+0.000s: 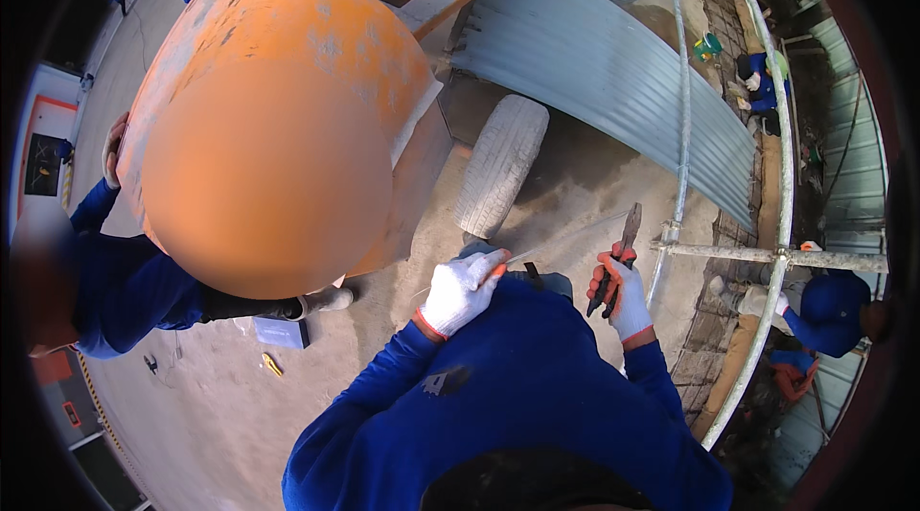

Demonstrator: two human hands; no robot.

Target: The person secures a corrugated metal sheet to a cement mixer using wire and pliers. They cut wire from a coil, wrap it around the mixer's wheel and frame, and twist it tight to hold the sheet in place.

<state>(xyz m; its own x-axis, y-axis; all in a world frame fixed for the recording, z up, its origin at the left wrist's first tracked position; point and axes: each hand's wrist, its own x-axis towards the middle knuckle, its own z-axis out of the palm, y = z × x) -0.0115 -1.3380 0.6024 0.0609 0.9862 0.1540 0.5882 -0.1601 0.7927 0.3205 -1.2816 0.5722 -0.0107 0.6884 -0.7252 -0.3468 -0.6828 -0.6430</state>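
Note:
My left hand [462, 290], in a white work glove with an orange cuff edge, is closed on a thin wire [565, 238]. The wire stretches right, toward the pliers' jaws; whether the jaws grip it is too fine to tell. My right hand [625, 298], gloved in white and orange, is wrapped round dark-handled pliers [629, 231], whose jaws point up and away from me. Beyond my left hand stands a dusty, whitish tyre [503, 166]. To the left is a large orange drum-like machine [316, 27], its middle blurred.
A corrugated metal sheet [604, 80] slopes behind the tyre. Scaffold pipes [788, 185] rise at the right, with a worker [834, 310] beyond. Another worker [144, 281] touches the orange machine. A blue box [281, 331] and a yellow-handled tool [272, 364] lie on the floor.

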